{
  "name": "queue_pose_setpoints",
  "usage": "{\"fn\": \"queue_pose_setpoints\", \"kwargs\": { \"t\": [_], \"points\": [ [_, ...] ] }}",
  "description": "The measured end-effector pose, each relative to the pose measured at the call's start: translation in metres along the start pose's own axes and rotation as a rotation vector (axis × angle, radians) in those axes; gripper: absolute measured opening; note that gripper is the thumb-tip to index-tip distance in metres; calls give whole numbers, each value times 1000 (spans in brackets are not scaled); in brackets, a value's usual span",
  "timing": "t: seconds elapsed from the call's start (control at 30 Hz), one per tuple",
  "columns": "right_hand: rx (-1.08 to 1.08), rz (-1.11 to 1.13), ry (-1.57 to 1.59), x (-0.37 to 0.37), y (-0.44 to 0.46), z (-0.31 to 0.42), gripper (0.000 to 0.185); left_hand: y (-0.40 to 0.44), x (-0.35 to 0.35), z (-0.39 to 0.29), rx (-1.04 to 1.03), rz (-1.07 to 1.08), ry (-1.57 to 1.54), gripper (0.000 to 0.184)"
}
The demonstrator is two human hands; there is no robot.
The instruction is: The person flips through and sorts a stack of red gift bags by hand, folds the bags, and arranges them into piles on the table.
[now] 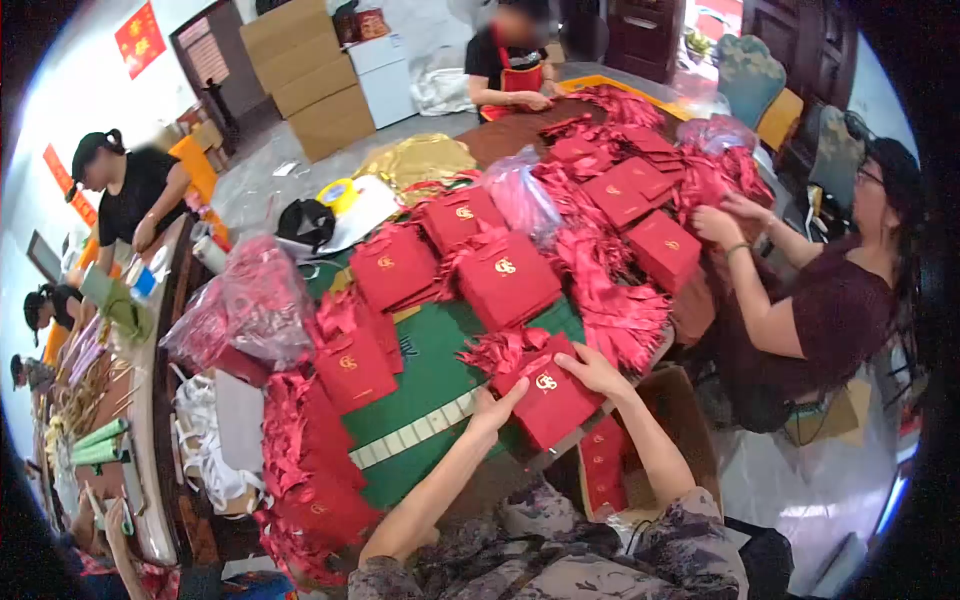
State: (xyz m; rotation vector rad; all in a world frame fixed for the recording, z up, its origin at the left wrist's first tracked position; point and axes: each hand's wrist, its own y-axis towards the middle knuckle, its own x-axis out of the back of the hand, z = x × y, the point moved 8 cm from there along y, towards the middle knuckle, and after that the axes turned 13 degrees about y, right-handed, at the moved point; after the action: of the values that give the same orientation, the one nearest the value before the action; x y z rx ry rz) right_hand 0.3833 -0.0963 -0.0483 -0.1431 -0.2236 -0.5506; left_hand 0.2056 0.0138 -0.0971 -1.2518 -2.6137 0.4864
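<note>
Both of my hands hold a red bag stack (548, 405) with a gold emblem and red ribbons at its top, near the table's front edge. My left hand (492, 408) grips its left side, thumb on the front. My right hand (592, 372) is closed round the upper right side; the fingers beneath are hidden. Just behind lies another red bag stack (508, 280). A green mat (440, 350) with a pale strip (415, 432) shows to the left of my hands.
Red ribbons (625, 310) spread behind my right hand. An open cardboard box (675, 400) stands below the table edge at right. A person (835, 300) handles ribbons at the right; another (515, 70) stands across the table. Plastic-wrapped bundles (255, 300) lie at left.
</note>
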Motion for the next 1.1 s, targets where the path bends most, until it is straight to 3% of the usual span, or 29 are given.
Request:
{"fn": "queue_pose_setpoints", "kwargs": {
  "t": [0.13,0.23,0.27,0.3,0.33,0.4,0.5,0.57,0.63,0.67,0.9,1.0,1.07,1.1],
  "points": [
    [7,-36,25,29,9,-4,58,23,-21,-13,-52,-26,36,87],
    [63,-34,34,40,16,7,55,16,-23,-38,80,-111,278,99],
    [18,-37,-37,44,16,8,56,45,-22,-5,87,-130,365,102],
    [-24,-41,-109,50,17,16,56,37,-25,-18,88,-132,365,102],
    [-136,63,-137,49,17,23,79,20,-29,-43,104,-147,391,100],
    [-126,68,-141,51,19,26,80,8,-31,-62,173,-183,473,96],
    [-74,31,-156,53,23,9,75,45,-33,-16,112,-109,273,97],
    [-26,-4,-169,58,26,4,70,29,-37,-25,93,-90,131,101],
    [-136,206,-75,46,27,-8,54,25,-26,-23,27,-236,315,96],
    [-88,176,-72,47,30,-15,43,23,-28,-20,-21,-229,264,87],
    [31,102,-118,51,45,-28,43,28,-26,-13,18,-141,257,66],
    [-100,262,-46,32,36,3,46,7,-30,-28,-2,-70,136,63],
    [-82,278,-123,20,38,19,47,-10,-28,-20,210,-43,58,68],
    [-66,294,-195,16,38,22,48,-11,-25,-15,211,-44,56,68]
  ]
}}
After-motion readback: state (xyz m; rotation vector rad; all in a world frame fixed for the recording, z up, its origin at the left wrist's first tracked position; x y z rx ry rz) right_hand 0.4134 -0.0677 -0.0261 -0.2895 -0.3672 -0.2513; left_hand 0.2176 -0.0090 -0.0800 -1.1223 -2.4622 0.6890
